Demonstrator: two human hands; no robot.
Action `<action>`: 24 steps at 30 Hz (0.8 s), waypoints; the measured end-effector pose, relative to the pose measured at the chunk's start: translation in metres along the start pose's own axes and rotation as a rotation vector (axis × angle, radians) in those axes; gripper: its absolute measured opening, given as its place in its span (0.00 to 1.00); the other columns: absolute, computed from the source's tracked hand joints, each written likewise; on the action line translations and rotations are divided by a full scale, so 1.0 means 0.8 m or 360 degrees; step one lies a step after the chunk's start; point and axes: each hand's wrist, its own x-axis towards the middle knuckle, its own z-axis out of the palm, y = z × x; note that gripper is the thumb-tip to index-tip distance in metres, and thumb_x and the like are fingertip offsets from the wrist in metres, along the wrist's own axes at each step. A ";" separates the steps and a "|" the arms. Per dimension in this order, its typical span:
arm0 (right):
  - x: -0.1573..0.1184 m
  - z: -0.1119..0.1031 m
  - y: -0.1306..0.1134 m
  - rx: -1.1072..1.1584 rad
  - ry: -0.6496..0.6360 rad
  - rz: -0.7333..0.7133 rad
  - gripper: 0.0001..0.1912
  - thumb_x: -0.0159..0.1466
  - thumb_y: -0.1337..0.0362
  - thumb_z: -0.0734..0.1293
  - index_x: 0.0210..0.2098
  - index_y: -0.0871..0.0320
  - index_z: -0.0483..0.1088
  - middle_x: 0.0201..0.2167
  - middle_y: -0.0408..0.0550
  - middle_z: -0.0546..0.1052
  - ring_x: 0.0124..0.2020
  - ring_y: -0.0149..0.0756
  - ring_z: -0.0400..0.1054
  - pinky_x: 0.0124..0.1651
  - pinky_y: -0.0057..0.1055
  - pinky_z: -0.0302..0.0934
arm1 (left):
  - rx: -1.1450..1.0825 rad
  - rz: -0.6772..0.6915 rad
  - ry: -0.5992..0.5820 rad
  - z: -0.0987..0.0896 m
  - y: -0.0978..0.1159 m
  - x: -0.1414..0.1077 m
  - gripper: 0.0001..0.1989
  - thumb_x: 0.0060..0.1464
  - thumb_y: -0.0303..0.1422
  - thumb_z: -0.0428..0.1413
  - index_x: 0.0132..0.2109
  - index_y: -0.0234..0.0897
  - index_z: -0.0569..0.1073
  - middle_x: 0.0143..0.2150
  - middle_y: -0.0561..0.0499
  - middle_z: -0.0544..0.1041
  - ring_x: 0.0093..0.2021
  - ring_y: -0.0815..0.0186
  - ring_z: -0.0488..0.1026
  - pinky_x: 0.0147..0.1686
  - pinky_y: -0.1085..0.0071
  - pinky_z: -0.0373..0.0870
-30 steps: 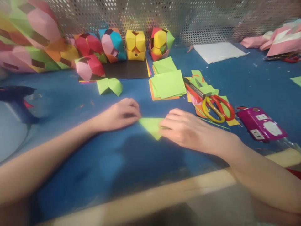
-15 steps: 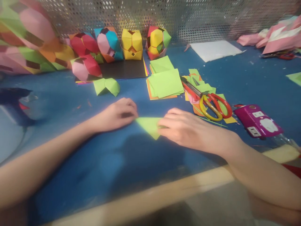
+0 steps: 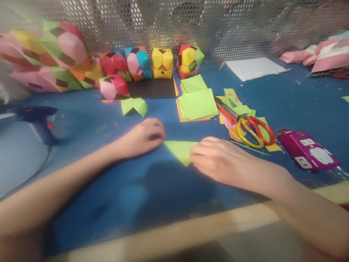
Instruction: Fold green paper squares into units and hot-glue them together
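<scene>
Green triangle between left and right fingers

My two bare arms, converging from the lower corners of the head view. My left forearm slants inward and away from me, ending in my left hand, knuckles uppermost and fingers curled toward the right. My right forearm slants in from the opposite side; my right wrist lies nearly in line with my right hand, its back turned up, fingers bent and pointing left. The two hands face each other, apart, the left slightly farther from my body. My left fingertips are too blurred to resolve.
</scene>
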 end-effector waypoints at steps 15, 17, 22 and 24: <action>-0.003 0.007 -0.008 -0.0039 -0.0062 0.0009 0.09 0.61 0.74 0.60 0.26 0.59 0.67 0.28 0.46 0.70 0.32 0.37 0.63 0.38 0.35 0.54 | 0.0259 0.0244 -0.0137 0.062 0.103 -0.029 0.20 0.60 0.41 0.43 0.40 0.27 0.72 0.36 0.39 0.73 0.38 0.58 0.70 0.38 0.60 0.72; 0.001 0.002 -0.008 -0.0015 -0.0059 0.0048 0.10 0.60 0.75 0.60 0.25 0.59 0.67 0.27 0.46 0.70 0.31 0.35 0.62 0.37 0.33 0.54 | 0.0280 0.0265 -0.0097 0.067 0.101 -0.029 0.20 0.61 0.41 0.43 0.39 0.28 0.72 0.35 0.40 0.73 0.38 0.58 0.70 0.38 0.60 0.71; 0.014 -0.001 -0.003 0.0040 0.0018 0.0115 0.12 0.59 0.79 0.57 0.31 0.60 0.67 0.31 0.48 0.71 0.32 0.34 0.61 0.36 0.31 0.54 | 0.0312 0.0338 0.0011 0.075 0.100 -0.032 0.21 0.60 0.42 0.43 0.36 0.27 0.72 0.34 0.39 0.73 0.39 0.56 0.71 0.39 0.61 0.71; 0.020 0.001 0.002 0.0074 -0.0022 0.0113 0.13 0.59 0.80 0.56 0.32 0.60 0.67 0.33 0.49 0.70 0.33 0.35 0.61 0.36 0.31 0.55 | 0.0321 0.0368 0.0050 0.077 0.099 -0.033 0.21 0.60 0.42 0.44 0.36 0.27 0.72 0.33 0.39 0.73 0.39 0.56 0.70 0.39 0.61 0.71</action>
